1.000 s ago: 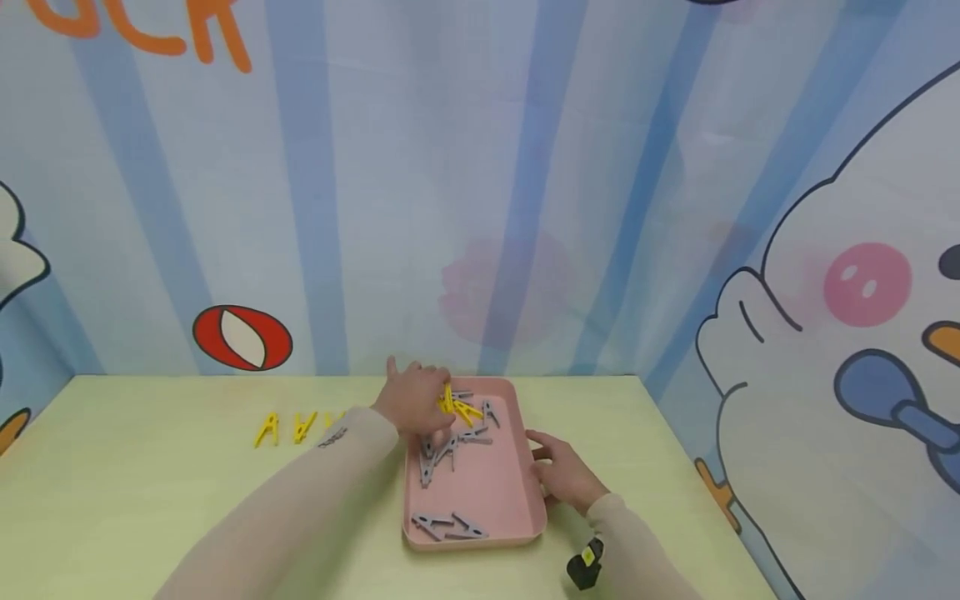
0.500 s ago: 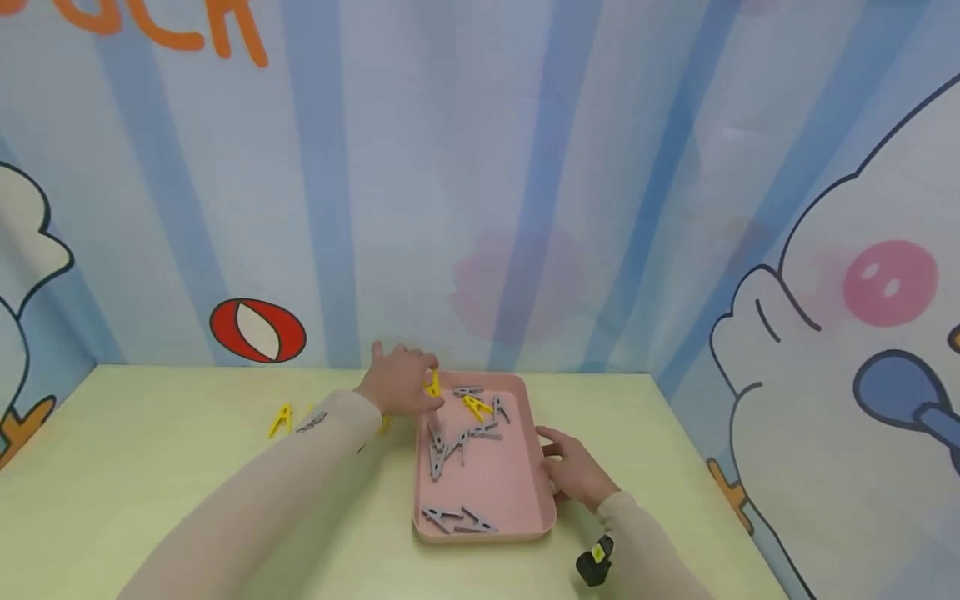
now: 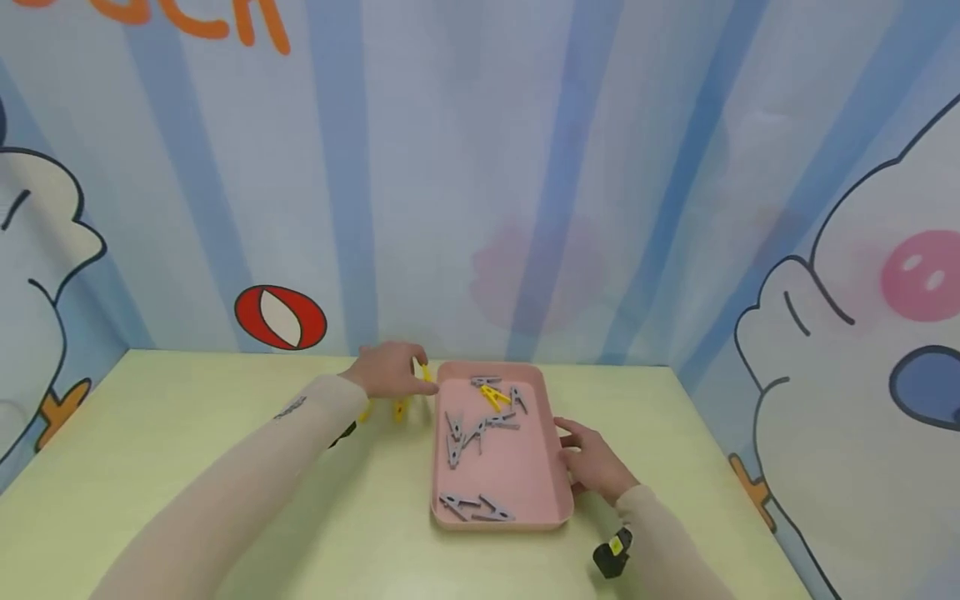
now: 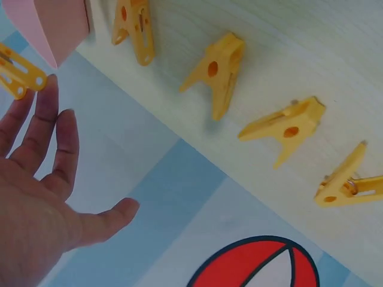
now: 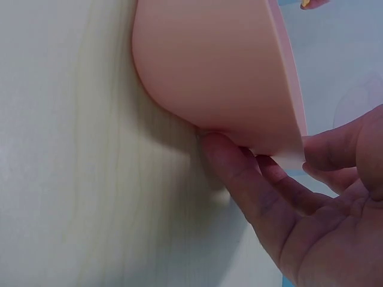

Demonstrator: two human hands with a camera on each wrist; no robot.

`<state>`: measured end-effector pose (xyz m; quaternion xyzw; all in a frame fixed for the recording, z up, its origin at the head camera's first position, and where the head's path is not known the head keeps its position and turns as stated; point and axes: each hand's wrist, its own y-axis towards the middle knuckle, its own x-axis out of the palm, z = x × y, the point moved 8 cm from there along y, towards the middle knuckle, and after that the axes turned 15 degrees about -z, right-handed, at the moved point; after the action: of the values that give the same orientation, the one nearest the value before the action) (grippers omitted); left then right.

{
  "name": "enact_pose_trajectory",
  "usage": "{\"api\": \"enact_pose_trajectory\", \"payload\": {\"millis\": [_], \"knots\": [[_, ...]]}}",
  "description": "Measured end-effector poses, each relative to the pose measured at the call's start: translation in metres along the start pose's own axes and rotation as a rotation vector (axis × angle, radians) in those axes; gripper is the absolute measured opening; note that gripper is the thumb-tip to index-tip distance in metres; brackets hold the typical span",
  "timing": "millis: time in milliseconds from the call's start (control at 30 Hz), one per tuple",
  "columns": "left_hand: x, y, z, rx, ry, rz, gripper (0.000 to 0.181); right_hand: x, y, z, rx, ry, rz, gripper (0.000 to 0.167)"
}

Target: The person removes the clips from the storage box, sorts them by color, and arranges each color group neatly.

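A pink tray lies on the table with several grey clothespins and one yellow clothespin in it. My left hand is just beyond the tray's far left corner. It pinches another yellow clothespin at the fingertips; the hand partly covers it in the head view. Several more yellow clothespins sit in a row on the table left of the tray, mostly hidden behind the left arm in the head view. My right hand holds the tray's right side, its fingertips against the outer wall.
The pale yellow table ends at the back against a striped blue curtain with cartoon prints. A black wrist device hangs under the right sleeve.
My left hand has moved left from over the tray to its far left corner, still with the yellow clothespin. My right hand stays at the tray. The head view has turned slightly left.
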<state>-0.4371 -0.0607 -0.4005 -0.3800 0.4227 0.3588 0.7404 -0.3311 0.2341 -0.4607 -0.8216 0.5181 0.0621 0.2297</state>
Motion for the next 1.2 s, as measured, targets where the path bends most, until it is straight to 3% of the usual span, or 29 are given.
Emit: {"api": "enact_pose_trajectory", "payload": {"millis": [233,433,767,1200], "knots": [[-0.004,-0.021,-0.017,0.031,-0.090,-0.036,0.056,0.004,0.000,-0.001,0.020,-0.001,0.011,0.057],[-0.004,-0.038,-0.034,0.013,-0.139,-0.051,0.056,0.003,-0.001,0.003,0.026,0.004,0.005,0.058],[-0.001,-0.054,-0.065,-0.017,-0.101,-0.108,0.057,-0.001,-0.007,0.003,0.020,-0.008,0.004,0.058],[0.012,-0.080,-0.084,-0.015,0.007,-0.111,0.052,0.000,-0.009,0.002,0.038,-0.028,0.015,0.058]]}}
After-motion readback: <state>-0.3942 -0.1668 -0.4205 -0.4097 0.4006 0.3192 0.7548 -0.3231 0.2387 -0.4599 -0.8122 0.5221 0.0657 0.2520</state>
